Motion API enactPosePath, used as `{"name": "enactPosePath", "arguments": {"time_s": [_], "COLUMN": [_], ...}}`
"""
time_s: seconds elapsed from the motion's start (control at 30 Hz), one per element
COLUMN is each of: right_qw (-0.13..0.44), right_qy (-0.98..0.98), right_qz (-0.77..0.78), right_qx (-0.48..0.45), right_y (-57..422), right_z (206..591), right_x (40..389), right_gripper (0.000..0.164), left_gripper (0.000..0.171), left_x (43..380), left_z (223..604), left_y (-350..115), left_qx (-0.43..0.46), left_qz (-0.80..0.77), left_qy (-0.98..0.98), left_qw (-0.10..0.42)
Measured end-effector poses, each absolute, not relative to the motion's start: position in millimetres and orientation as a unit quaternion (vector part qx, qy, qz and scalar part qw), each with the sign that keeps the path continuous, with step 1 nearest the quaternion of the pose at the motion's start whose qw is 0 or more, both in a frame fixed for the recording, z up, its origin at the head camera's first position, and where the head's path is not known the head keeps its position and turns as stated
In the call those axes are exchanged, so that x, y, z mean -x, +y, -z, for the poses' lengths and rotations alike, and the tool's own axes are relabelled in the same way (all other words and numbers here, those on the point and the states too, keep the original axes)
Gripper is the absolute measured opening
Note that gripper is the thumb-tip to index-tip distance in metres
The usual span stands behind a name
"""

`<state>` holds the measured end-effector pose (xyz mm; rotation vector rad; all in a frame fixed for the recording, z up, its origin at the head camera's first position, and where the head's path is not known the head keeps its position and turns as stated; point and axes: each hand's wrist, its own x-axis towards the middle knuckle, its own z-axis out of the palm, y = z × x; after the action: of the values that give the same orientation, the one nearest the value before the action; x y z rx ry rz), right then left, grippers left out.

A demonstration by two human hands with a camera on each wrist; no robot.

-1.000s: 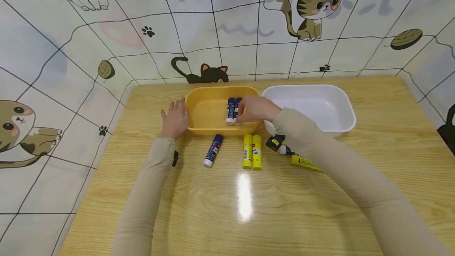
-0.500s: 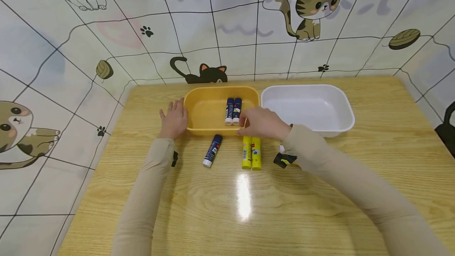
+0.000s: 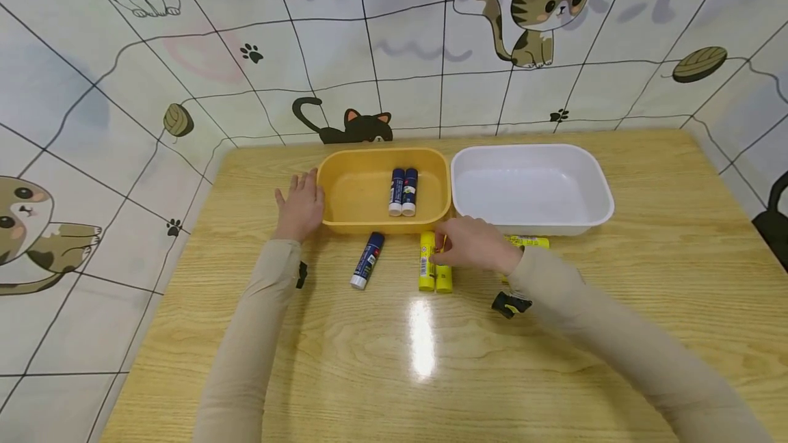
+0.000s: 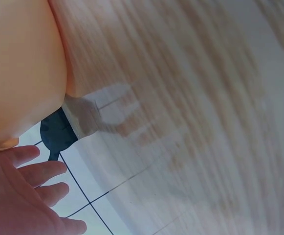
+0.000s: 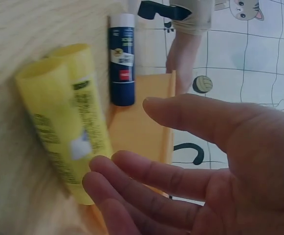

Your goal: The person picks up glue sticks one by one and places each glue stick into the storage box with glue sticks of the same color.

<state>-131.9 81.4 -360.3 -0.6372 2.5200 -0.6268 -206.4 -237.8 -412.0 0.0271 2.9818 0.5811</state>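
Your right hand: thumb and fingers wide apart, at two yellow glue sticks on surface, near side of orange tray. Your left hand: fingers extended, against tray's left end.

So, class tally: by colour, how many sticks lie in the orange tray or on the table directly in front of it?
Blue sticks: 3 (2 in the orange tray, 1 in front)
Yellow sticks: 2 (both in front)
Total: 5
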Motion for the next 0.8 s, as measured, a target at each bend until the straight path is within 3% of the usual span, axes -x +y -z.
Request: {"name": "enactPosePath", "arguments": {"time_s": [0.53, 0.8], "right_qw": [0.149, 0.166], "right_qy": [0.954, 0.96], "right_qz": [0.187, 0.184], "right_qx": [0.182, 0.131], "right_y": [86.0, 78.4], "right_z": [394.0, 397.7], "right_x": [122.5, 122.2], "right_gripper": [0.037, 0.037], "left_gripper": [0.054, 0.054], "left_x": [207.1, 208.1], "left_z": [413.1, 412.9], "left_y": [-237.5, -238.3], "left_qx": [-0.008, -0.007], "left_qz": [-0.198, -0.194], "left_qy": [0.979, 0.979], "left_qw": [0.056, 0.058]}}
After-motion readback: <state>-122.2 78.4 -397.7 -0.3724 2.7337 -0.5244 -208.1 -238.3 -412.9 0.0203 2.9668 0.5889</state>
